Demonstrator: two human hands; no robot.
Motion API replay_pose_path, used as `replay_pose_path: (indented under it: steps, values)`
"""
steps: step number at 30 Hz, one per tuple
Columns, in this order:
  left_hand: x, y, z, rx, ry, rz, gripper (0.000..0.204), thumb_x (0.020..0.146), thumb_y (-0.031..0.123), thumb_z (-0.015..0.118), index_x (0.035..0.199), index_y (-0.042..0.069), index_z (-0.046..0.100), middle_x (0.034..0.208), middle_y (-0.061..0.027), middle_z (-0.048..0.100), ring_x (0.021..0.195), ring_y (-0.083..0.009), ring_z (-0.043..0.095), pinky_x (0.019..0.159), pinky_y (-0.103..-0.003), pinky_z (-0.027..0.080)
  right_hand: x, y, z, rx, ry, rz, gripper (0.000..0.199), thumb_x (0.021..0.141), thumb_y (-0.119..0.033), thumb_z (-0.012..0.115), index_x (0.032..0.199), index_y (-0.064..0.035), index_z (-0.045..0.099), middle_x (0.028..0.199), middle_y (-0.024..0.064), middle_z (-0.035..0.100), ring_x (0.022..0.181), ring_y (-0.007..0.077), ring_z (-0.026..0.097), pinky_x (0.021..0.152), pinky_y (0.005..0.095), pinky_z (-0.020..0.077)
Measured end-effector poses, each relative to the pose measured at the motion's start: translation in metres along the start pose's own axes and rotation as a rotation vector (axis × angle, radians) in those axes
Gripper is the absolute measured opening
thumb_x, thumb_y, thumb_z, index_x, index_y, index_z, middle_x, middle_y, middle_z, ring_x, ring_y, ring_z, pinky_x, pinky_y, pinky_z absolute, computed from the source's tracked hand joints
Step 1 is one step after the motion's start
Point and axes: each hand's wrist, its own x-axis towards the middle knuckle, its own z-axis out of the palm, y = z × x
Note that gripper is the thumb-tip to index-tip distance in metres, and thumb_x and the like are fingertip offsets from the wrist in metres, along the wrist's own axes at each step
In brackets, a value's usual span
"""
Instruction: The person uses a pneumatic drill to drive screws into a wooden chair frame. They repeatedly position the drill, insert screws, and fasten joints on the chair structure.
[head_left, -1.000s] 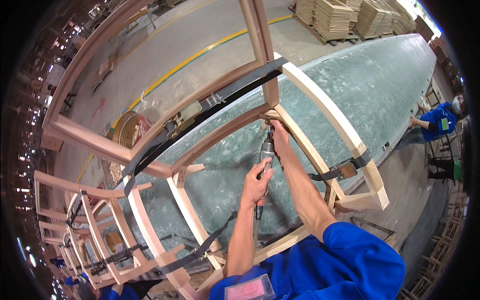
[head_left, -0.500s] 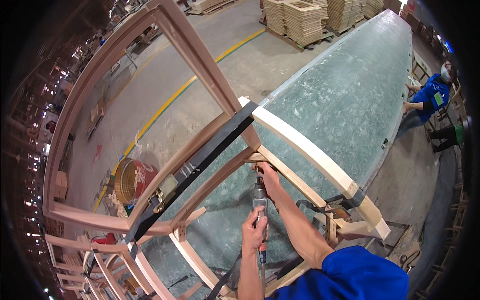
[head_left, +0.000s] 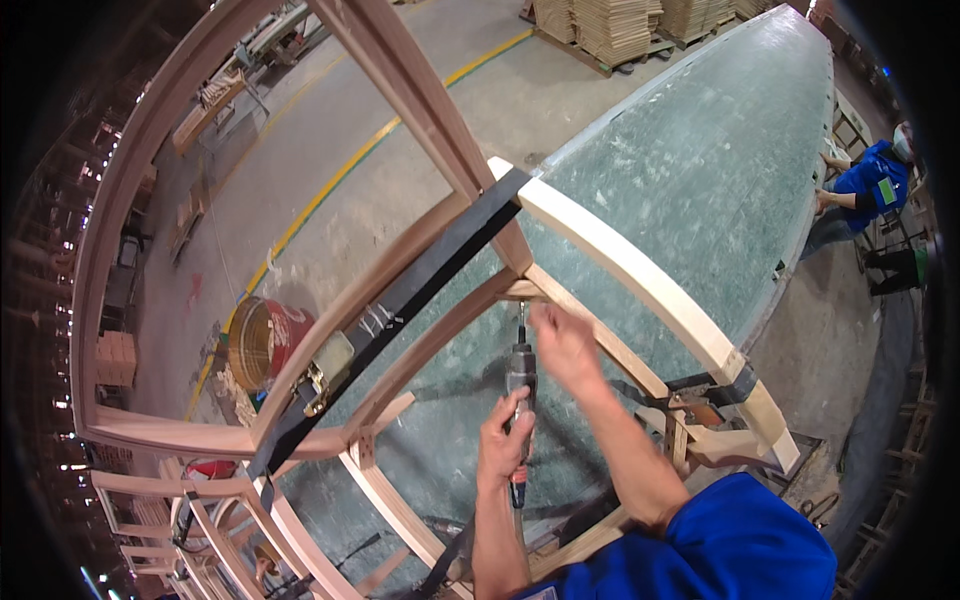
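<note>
My left hand (head_left: 503, 440) is wrapped round a slim grey power screwdriver (head_left: 521, 370), which points away from me. Its bit reaches up to a small wooden corner block (head_left: 519, 289) inside the chair frame (head_left: 640, 270). Something small and shiny shows at the bit's tip, too small to name. Just right of the bit is my right hand (head_left: 566, 345), raised and smeared by motion, its fingers not clear. A black strap (head_left: 400, 300) with a metal buckle (head_left: 318, 385) runs across the frame, and another buckle (head_left: 695, 410) sits on the right.
The frame stands on a long green-grey worktable (head_left: 680, 170). More wooden frames (head_left: 215, 510) are at the lower left. A red bucket (head_left: 285, 340) stands on the floor beyond. Stacked wooden frames (head_left: 610, 35) lie on pallets far off. A person in blue (head_left: 870, 185) is at the table's right edge.
My right hand has come away from the corner block, moving right and toward me, and the bit now shows. My left hand keeps its grip on the screwdriver. The whole view has shifted slightly.
</note>
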Motion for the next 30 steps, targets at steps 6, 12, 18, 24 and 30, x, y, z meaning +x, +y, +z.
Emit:
replay_pose_path:
  steps: [6,12,18,24,30]
  values:
    - [0.008,0.032,0.021,0.005,-0.08,-0.055,0.078,0.091,0.031,0.071,0.157,0.015,0.031,0.074,-0.0008,0.054,0.056,-0.0094,0.051,0.046,-0.025,0.043,0.128,0.032,-0.03,0.521,0.122,0.363,0.034,0.1,-0.036,0.05,0.087,-0.0048,0.057,0.067,0.0013,0.053,0.055,0.0144,0.05,0.047,0.0279,0.0393]
    - [0.007,0.028,0.015,0.009,-0.057,0.009,0.089,0.091,0.035,0.071,0.16,0.016,0.018,0.078,-0.0016,0.053,0.056,-0.0105,0.052,0.042,-0.025,0.042,0.116,0.032,-0.021,1.07,-0.013,0.601,0.024,0.1,-0.027,0.049,0.084,-0.0093,0.05,0.067,0.0017,0.051,0.051,0.0074,0.043,0.039,0.0183,0.0292]
    - [0.01,0.026,0.016,-0.05,-0.097,-0.002,0.087,0.092,0.031,0.07,0.16,0.017,0.018,0.085,-0.0032,0.054,0.058,-0.011,0.053,0.041,-0.026,0.042,0.118,0.04,-0.027,1.279,0.12,0.6,0.021,0.1,-0.023,0.052,0.093,-0.0042,0.056,0.075,0.0066,0.058,0.059,0.0125,0.052,0.044,0.0221,0.0406]
    - [0.01,0.023,0.016,-0.12,-0.12,-0.007,0.083,0.094,0.028,0.067,0.16,0.018,0.018,0.089,-0.0034,0.055,0.058,-0.0114,0.054,0.041,-0.026,0.043,0.123,0.048,-0.029,1.546,0.089,0.483,0.027,0.102,-0.024,0.051,0.109,0.0009,0.06,0.088,0.0131,0.064,0.074,0.0195,0.062,0.059,0.0285,0.055]
    - [0.009,0.02,0.018,-0.237,-0.141,0.021,0.082,0.095,0.03,0.066,0.16,0.019,0.017,0.097,-0.0084,0.06,0.06,-0.013,0.059,0.039,-0.026,0.046,0.105,0.041,-0.039,1.894,-0.16,0.256,0.027,0.103,-0.022,0.051,0.113,0.0006,0.06,0.096,0.0154,0.066,0.083,0.0228,0.065,0.069,0.0327,0.0586]
